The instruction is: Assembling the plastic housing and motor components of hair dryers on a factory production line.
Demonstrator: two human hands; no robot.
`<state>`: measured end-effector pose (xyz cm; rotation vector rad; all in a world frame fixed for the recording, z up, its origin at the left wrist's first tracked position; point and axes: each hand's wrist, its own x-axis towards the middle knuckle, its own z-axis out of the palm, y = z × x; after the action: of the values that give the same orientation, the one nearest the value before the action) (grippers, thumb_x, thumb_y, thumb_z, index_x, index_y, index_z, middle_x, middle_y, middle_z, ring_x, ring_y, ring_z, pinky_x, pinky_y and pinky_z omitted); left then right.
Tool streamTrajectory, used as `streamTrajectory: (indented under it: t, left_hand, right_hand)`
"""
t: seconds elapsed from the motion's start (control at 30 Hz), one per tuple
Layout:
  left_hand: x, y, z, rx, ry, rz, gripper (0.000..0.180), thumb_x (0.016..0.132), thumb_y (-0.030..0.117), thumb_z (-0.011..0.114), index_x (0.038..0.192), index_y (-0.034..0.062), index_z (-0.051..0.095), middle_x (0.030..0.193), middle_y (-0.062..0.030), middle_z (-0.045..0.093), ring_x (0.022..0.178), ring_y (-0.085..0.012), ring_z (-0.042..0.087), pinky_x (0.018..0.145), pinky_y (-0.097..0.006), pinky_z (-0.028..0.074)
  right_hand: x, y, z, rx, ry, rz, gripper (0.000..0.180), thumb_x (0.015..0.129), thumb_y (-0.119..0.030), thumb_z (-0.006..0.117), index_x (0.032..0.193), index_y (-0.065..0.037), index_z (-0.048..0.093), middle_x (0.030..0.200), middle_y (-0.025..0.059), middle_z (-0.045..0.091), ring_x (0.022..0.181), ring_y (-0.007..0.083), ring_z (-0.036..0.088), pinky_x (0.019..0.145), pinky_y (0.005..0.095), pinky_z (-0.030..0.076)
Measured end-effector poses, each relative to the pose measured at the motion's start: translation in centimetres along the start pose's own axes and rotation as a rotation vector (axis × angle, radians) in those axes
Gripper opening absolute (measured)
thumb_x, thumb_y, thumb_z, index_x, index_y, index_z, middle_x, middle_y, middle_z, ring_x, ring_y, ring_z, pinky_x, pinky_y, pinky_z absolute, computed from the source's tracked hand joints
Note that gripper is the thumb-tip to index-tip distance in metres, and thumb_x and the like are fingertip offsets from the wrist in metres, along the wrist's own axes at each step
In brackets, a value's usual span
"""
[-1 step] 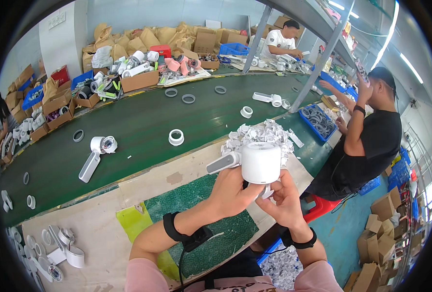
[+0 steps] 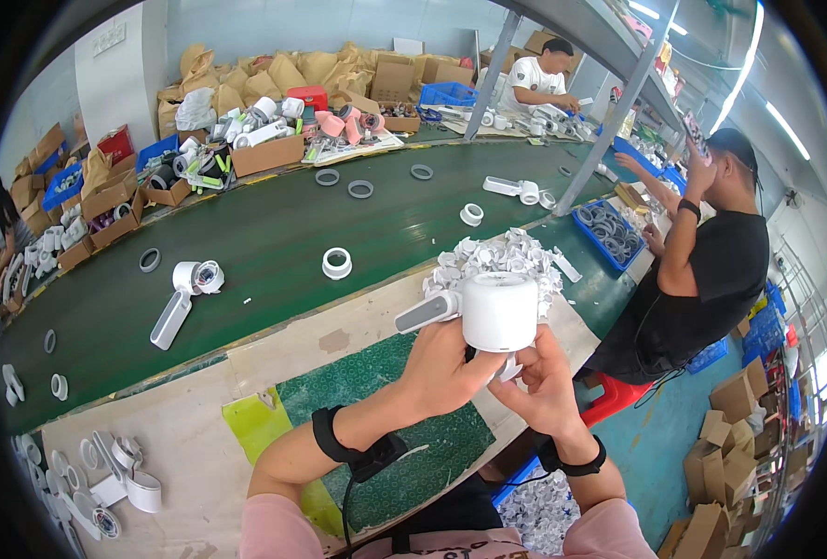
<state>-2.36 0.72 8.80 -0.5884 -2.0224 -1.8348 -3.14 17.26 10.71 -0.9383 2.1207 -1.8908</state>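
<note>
My left hand (image 2: pixel 443 373) is closed around a white cylindrical housing (image 2: pixel 499 312), shaped like part of a hair dryer, with a grey-faced handle (image 2: pixel 429 311) sticking out to the left. My right hand (image 2: pixel 546 384) is closed at the housing's lower side, its thumb and fingers pinching a small white plastic piece (image 2: pixel 509 368) there. Whether that piece is attached to the housing I cannot tell. Behind the housing lies a heap of small white plastic pieces (image 2: pixel 460 265). A green cutting mat (image 2: pixel 386 438) lies on the bench below my hands.
A green conveyor belt (image 2: pixel 274 242) carries grey rings (image 2: pixel 360 189), white collars (image 2: pixel 337 264) and a similar housing (image 2: pixel 185 289). More housings (image 2: pixel 139 489) lie at the bench's left. A blue crate of rings (image 2: pixel 609 233) and a person in black (image 2: pixel 711 279) are to the right, beside a metal post (image 2: pixel 609 130).
</note>
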Motion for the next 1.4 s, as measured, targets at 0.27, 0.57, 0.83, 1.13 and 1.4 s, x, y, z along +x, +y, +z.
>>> streamTrajectory:
  t: [0.27, 0.57, 0.83, 1.13, 1.4]
  left_hand:
    - [0.1, 0.2, -0.1, 0.036, -0.013, 0.015, 0.024, 0.083, 0.015, 0.057, 0.102, 0.0002, 0.063, 0.084, -0.0122, 0.066, 0.073, -0.0205, 0.064, 0.064, -0.032, 0.049]
    - [0.0, 1.1, 0.1, -0.026, 0.026, 0.078, 0.022, 0.081, 0.019, 0.054, 0.087, 0.0001, 0.063, 0.073, -0.0172, 0.063, 0.066, -0.0358, 0.06, 0.06, -0.041, 0.046]
    - [-0.5, 1.9, 0.3, -0.07, -0.018, 0.198, 0.022, 0.081, 0.018, 0.053, 0.087, -0.0008, 0.062, 0.071, -0.0165, 0.064, 0.064, -0.0337, 0.062, 0.06, -0.039, 0.047]
    - [-1.4, 3.3, 0.3, -0.203, -0.143, 0.144, 0.023, 0.084, 0.019, 0.048, 0.085, -0.0005, 0.061, 0.066, -0.0128, 0.063, 0.061, -0.0326, 0.06, 0.059, -0.04, 0.046]
    - [-1.8, 2.9, 1.1, -0.017, -0.077, 0.365, 0.026, 0.086, 0.023, 0.045, 0.081, 0.0005, 0.058, 0.062, -0.0085, 0.06, 0.065, -0.0349, 0.056, 0.066, -0.045, 0.044]
  right_hand:
    - [0.1, -0.3, 0.3, -0.006, 0.01, 0.011, 0.045, 0.077, 0.005, 0.066, 0.112, -0.005, 0.041, 0.086, -0.0008, 0.06, 0.069, 0.0018, 0.052, 0.057, 0.0164, 0.038]
    - [-0.6, -2.3, -0.5, 0.292, -0.055, 0.219, 0.054, 0.085, 0.007, 0.049, 0.132, -0.005, 0.025, 0.095, 0.0043, 0.06, 0.069, 0.0084, 0.055, 0.062, 0.0199, 0.044]
    - [-1.3, -2.2, -2.4, 0.223, -0.258, 0.262, 0.061, 0.089, 0.0, 0.055, 0.136, -0.006, 0.017, 0.085, 0.0119, 0.065, 0.073, 0.0164, 0.064, 0.058, 0.0224, 0.048]
    - [-2.3, -1.5, -2.0, 0.467, -0.205, 0.225, 0.072, 0.083, 0.005, 0.061, 0.138, -0.004, 0.016, 0.084, 0.0186, 0.064, 0.067, 0.0243, 0.068, 0.046, 0.0253, 0.051]
    - [-2.0, -4.4, -1.5, 0.212, -0.198, 0.282, 0.069, 0.078, 0.009, 0.062, 0.134, -0.001, 0.024, 0.086, 0.0174, 0.063, 0.062, 0.0224, 0.066, 0.042, 0.0259, 0.05]
